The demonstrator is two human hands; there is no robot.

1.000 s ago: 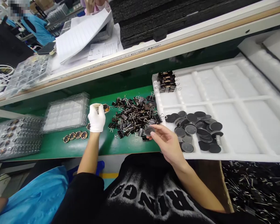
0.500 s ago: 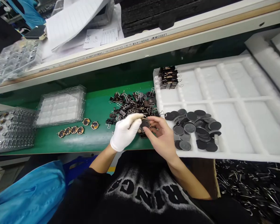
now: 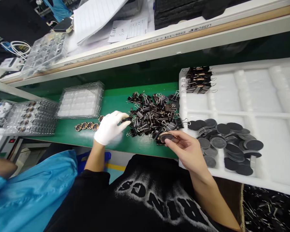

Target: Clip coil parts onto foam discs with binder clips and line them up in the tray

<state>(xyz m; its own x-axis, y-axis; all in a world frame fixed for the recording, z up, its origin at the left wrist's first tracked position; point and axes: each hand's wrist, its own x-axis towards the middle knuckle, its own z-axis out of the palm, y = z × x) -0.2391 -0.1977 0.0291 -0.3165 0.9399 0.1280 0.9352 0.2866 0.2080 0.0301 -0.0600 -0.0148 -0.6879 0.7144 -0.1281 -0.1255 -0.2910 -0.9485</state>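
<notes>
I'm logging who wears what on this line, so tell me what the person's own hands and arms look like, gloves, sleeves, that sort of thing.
The left hand wears a plain white fabric glove that ends at the wrist. The right hand is bare, with no glove. Both forearms are uncovered, with no watch or band visible. The black top has short sleeves reaching about the elbow and large distressed white lettering across the chest.

We are at a factory assembly line; a long green worktop (image 3: 116,103) runs under a raised shelf (image 3: 159,42) stacked with paperwork (image 3: 99,16); a heap of black binder clips (image 3: 152,112) lies loose on it; white foam trays (image 3: 256,100) hold dark discs (image 3: 224,138); clear blister trays (image 3: 81,100) hold small parts; another worker's blue sleeve (image 3: 31,193) sits alongside us.
</notes>
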